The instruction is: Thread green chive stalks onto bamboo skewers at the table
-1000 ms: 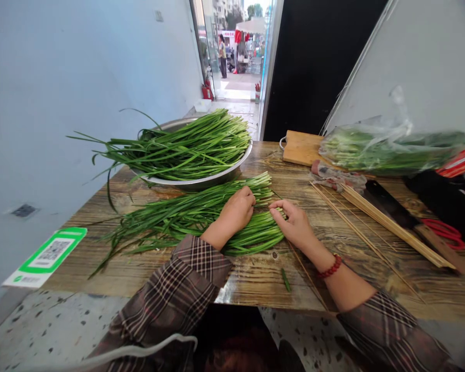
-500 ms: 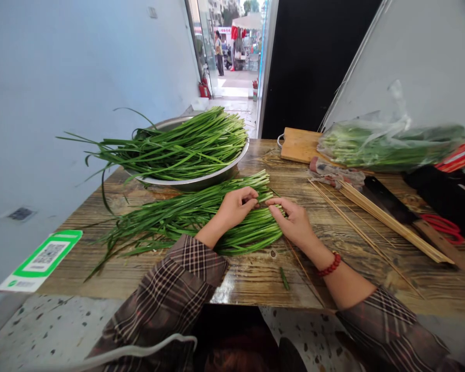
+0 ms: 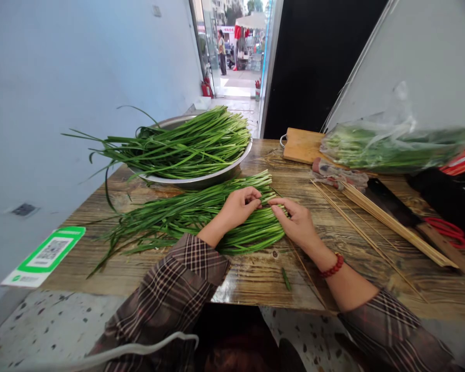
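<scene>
Long green garlic chives (image 3: 178, 217) lie in a loose pile on the wooden table, their pale cut ends pointing right. My left hand (image 3: 241, 207) rests over the pile near these ends, its fingers curled in a pinch around a few stems. Close to its right, my right hand (image 3: 297, 221) pinches the pale tips of the stems between thumb and forefinger. Exactly how many stems each hand holds is hidden by the fingers. Behind the pile, a metal basin (image 3: 201, 182) is heaped with more chives (image 3: 186, 144).
To the right lie bamboo skewers (image 3: 395, 222), a knife (image 3: 422, 222), red-handled scissors (image 3: 447, 231) and a bag of greens (image 3: 403, 147). A cutting board (image 3: 302, 144) sits at the back. A QR-code card (image 3: 48, 256) is at the left edge. One chive scrap (image 3: 285, 279) lies in front.
The whole view has shifted slightly, so things appear a little further right. Both hands keep nearly the same pinch at the stem ends.
</scene>
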{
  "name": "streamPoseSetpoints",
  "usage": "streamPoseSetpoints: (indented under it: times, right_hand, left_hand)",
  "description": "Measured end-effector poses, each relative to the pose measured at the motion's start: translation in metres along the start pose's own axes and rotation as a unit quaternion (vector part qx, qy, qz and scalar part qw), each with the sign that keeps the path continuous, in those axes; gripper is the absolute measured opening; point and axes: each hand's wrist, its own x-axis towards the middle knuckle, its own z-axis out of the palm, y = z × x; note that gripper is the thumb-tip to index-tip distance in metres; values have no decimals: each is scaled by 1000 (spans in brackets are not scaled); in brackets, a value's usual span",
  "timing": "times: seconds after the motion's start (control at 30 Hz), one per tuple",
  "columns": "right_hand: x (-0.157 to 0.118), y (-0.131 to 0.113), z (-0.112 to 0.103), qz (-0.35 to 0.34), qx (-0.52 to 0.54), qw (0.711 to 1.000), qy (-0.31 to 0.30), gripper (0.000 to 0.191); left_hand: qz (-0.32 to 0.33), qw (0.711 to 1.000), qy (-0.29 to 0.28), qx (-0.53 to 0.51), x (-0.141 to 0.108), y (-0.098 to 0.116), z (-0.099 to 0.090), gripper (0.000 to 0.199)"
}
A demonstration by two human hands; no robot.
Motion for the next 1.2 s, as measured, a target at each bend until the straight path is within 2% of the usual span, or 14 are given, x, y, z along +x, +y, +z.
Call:
streamPoseSetpoints:
  times: [0.33,1.2]
  right_hand:
    - [1,2,0,3,-10,1000,-2,21]
    - [1,-1,-1,9,-18,1000,-4,21]
  left_hand:
    - [26,999,-5,48,-2,5,0,5]
    - [1,1000,-11,-6,-5,10,2,5]
